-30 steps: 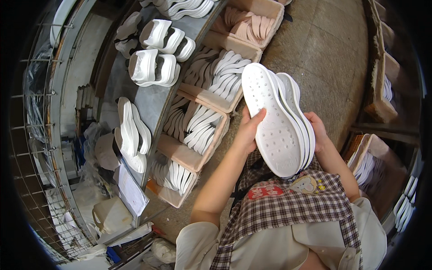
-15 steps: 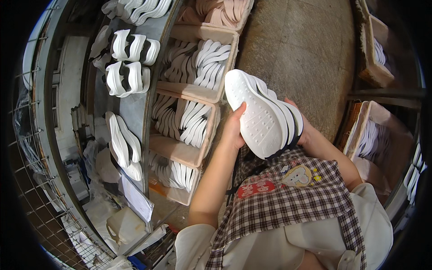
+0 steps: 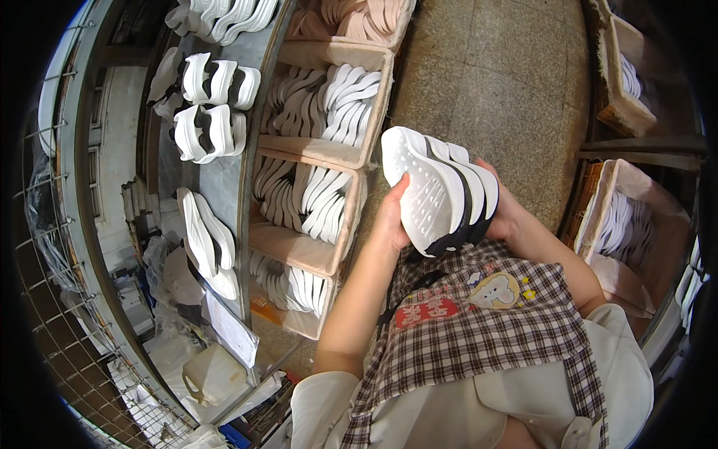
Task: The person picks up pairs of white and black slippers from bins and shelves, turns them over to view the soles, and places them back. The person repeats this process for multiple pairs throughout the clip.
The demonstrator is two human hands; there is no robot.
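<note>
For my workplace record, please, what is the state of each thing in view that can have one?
White shoe soles: stacked, slightly spread, held in both hands
Left hand: closed on soles, thumb on the front one
Right hand: gripping soles' right side
Fabric-lined baskets: open, holding soles
Grey table: bearing grouped soles
Plaid apron: worn

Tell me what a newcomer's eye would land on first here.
Probably the stack of white shoe soles near the middle of the picture, held between the left hand and the right hand. Just below it, the checked apron stands out with its cartoon patch. To the left, a row of pink-lined bins packed with more soles runs alongside a metal table.
</note>
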